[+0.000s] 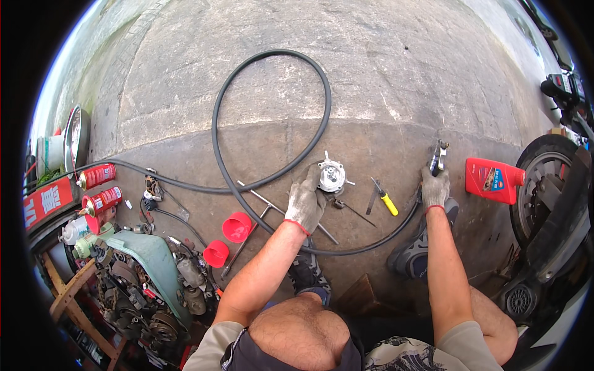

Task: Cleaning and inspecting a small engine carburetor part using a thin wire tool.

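Observation:
My left hand [305, 201], in a light work glove with a red cuff, holds a round silver metal part [332, 176] with short stubs, which looks like a carburetor. Its fingers are closed at the part's left side. Farther right, my gloved right hand [435, 188] grips an air blow gun [439, 154] whose metal front points away from me. A black hose [371, 248] runs from that hand, past my feet, and loops out on the floor. Between the hands lie a yellow-handled screwdriver [388, 204] and a thin dark rod [357, 214].
A red bottle [492, 180] stands right of the blow gun, by a wheel [538, 179]. On the left are red spray cans [98, 176], red cups [237, 227], a T-handle wrench [263, 213] and a green tub [162, 263] beside heaped metal parts. My shoes [408, 253] flank the hose.

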`<state>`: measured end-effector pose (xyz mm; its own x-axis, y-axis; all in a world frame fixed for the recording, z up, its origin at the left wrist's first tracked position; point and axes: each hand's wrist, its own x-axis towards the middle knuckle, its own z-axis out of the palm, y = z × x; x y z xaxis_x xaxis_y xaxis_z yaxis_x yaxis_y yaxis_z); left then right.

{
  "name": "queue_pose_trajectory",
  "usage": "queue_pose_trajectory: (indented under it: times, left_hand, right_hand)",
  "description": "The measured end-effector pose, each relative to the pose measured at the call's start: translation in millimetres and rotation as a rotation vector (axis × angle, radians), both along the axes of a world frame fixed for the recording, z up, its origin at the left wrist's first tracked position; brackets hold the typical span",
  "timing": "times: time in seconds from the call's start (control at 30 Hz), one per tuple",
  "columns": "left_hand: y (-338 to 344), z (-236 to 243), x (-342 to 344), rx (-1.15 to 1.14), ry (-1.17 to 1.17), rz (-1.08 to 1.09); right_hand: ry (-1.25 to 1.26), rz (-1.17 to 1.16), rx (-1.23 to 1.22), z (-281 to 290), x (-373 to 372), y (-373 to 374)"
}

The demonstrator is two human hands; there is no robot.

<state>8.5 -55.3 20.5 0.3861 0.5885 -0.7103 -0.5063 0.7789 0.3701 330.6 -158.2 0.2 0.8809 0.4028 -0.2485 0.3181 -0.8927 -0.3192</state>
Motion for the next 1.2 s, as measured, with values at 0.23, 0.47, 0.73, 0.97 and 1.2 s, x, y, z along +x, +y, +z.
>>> queue_pose_trajectory:
  times: [0.23,0.47,0.73,0.97,1.2]
  left_hand:
    - [-0.7,-0.6,0.5,0.013,0.011,0.003]
    - [1.3,11.1,2.6,0.003,-0.001,-0.013]
    - [0.0,8.4,0.5,0.006,-0.015,-0.004]
    - [-1.0,4.6,0.8,0.015,0.003,-0.004]
    - [-0.5,6.8,1.2,-0.005,-0.008,0.010]
  right_hand:
    - [-0.129,0.053,0.067,-13.4,4.7,-5.7]
    - [-0.160,0.061,0.082,-11.0,6.0,-6.6]
    - [-0.001,-0.005,-0.021,3.3,-2.1,2.1]
    - [-0.156,0.059,0.054,-14.7,4.1,-6.2]
    - [-0.164,0.051,0.055,-14.4,2.9,-5.4]
